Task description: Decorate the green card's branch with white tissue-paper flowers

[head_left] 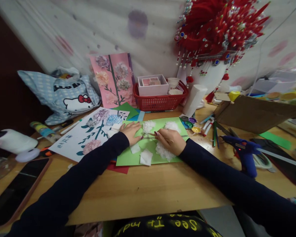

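Observation:
A light green sheet of paper [124, 159] lies on the table in front of me. My left hand [132, 132] rests flat on its left part, fingers stretched out. In a pinch, my right hand [171, 141] grips a thin stick [151, 134], whose tip points left toward the middle of the sheet; its exact kind is too small to tell. White ruffled paper flowers [148, 126] sit on the sheet around the right hand, one partly hidden beneath it. Loose white tissue squares [146, 157] lie near the sheet's front edge.
A white flower picture [71, 144] lies at left, and a pink one [106, 89] leans behind. A red basket [158, 102] stands at the back. To the right are paint cups [196, 130], markers [207, 126] and a blue glue gun [246, 151]. A phone [14, 194] lies front left.

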`<state>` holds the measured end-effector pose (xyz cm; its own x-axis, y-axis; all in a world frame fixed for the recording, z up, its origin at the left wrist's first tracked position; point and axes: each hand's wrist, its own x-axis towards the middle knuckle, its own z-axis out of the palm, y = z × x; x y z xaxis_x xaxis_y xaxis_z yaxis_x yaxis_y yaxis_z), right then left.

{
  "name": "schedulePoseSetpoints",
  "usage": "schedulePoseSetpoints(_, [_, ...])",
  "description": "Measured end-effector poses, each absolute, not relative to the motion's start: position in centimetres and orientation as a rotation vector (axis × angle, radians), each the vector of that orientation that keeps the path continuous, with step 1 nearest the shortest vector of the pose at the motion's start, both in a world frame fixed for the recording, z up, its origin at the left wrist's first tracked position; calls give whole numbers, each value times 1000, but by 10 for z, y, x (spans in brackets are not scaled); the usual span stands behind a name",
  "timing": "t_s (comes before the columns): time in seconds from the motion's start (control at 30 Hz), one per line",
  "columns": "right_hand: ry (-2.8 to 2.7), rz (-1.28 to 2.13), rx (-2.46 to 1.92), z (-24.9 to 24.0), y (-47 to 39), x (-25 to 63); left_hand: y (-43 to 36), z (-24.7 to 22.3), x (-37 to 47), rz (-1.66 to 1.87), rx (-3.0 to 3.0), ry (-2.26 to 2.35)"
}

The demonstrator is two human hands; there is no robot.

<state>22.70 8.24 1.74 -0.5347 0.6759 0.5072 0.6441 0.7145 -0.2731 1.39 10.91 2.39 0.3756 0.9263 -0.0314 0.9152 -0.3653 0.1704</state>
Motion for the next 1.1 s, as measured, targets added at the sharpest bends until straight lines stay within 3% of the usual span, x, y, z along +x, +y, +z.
schedulePoseSetpoints(0.13, [-2329, 34, -1009, 17, 83, 226, 104, 24, 18, -72, 2477, 1681])
schedulePoseSetpoints(0.4, [-2350, 175, -1014, 25, 83, 220, 102, 30, 19, -102, 2463, 1670])
schedulePoseSetpoints(0.67, [-2213, 548, -1148, 47, 108, 202, 100, 32, 19, -135, 2470, 1653])
schedulePoseSetpoints(0.87, [-1974, 390, -1110, 55, 138, 171, 101, 31, 15, -60, 2471, 1616])
schedulePoseSetpoints(1.1, [-1261, 1215, -791, 63, 139, 153, 102, 26, 14, -31, 2468, 1618])
